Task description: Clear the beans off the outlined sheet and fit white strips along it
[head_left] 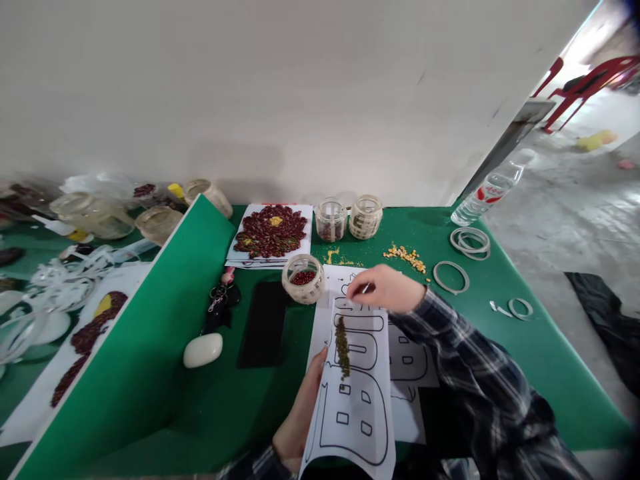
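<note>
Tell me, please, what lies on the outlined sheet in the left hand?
A line of small greenish seeds lies on the sheet, close to the right hand. What lies beneath the sheet is covered.

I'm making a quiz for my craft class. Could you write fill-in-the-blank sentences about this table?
1. The jar nearest the paper sheet holds ____ beans.
2. The left hand holds the sheet by its ____ edge.
3. The loose corn kernels lie on a table whose top is ____.
Missing words: red; left; green.
</note>
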`<state>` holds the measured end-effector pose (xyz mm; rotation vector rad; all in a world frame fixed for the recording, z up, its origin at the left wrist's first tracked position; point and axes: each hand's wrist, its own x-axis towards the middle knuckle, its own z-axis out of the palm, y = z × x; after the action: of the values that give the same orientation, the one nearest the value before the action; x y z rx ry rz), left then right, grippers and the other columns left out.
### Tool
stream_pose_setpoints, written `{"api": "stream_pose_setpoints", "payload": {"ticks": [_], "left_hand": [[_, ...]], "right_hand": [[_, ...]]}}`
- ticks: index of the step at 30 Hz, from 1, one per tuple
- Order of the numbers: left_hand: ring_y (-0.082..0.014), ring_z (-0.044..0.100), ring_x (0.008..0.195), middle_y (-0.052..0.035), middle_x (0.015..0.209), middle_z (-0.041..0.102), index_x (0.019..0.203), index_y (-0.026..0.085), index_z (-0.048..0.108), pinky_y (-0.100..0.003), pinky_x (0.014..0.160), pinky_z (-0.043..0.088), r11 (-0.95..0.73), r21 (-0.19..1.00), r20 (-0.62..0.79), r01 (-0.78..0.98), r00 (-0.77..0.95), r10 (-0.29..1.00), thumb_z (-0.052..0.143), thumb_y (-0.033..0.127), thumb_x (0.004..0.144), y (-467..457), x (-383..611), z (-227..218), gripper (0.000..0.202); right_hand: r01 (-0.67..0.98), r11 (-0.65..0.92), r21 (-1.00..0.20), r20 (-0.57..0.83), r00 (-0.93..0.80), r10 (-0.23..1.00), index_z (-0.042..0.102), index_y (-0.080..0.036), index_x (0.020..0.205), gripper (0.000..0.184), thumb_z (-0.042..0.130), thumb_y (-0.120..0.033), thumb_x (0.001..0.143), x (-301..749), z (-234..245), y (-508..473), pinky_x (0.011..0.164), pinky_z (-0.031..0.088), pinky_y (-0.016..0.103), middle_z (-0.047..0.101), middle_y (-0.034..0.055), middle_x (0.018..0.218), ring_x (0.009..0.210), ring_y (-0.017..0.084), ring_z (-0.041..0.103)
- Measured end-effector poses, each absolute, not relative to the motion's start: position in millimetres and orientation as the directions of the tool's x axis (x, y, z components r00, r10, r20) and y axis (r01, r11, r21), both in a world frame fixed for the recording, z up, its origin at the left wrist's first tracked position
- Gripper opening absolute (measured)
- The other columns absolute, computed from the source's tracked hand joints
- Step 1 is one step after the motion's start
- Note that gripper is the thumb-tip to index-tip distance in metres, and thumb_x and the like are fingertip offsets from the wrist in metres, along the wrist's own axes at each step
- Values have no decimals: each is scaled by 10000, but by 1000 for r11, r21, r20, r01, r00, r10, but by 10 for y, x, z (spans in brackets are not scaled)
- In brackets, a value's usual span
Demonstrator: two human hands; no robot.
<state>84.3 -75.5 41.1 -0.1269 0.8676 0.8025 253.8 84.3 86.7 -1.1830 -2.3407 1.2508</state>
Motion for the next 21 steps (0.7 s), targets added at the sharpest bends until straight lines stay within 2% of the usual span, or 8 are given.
{"api": "stream_pose_setpoints", "payload": {"ticks": [3,7,10,13,18,21], "left_hand": [[-199,677,805,3,854,739,946,246,736,-271,750,519,694,233,-722,-682,357,593,672,373,795,-765,848,393,207],[-212,678,761,-48,819,730,956,195,725,-303,744,520,701,193,-709,-686,396,583,660,381,807,-746,853,324,248],[-215,680,777,-53,829,729,968,187,711,-309,745,524,717,147,-722,-681,421,549,660,361,804,-746,861,352,244],[-204,683,852,-38,891,735,1006,204,695,-298,800,522,708,157,-707,-688,422,567,661,299,798,-767,858,388,232],[-196,681,906,-21,934,735,992,208,690,-280,831,517,700,147,-715,-699,414,563,670,228,773,-783,844,351,220],[-196,674,919,-29,936,732,979,193,689,-280,845,510,696,158,-712,-700,408,572,668,234,782,-764,845,358,202]], "right_hand": [[673,255,-694,-177,-503,846,740,-149,858,156,667,-130,722,2509,654,1147,712,484,234,724,35,817,742,145,645],[757,311,-574,-230,-513,827,733,-110,928,273,753,-116,656,2300,293,1381,703,469,233,719,67,886,775,159,634],[758,339,-557,-221,-528,820,738,-119,874,205,692,-54,686,2190,199,1438,686,457,213,719,50,825,750,146,634],[743,395,-541,-201,-570,797,741,-131,842,209,640,-21,695,2152,231,1461,674,445,206,722,46,807,734,140,633],[721,474,-506,-190,-629,754,734,-137,941,240,643,-73,728,2095,265,1479,666,426,207,727,50,840,755,146,635],[750,500,-432,-197,-620,760,744,-157,899,180,646,-128,751,2024,245,1466,666,415,220,730,56,873,793,166,642]]}}
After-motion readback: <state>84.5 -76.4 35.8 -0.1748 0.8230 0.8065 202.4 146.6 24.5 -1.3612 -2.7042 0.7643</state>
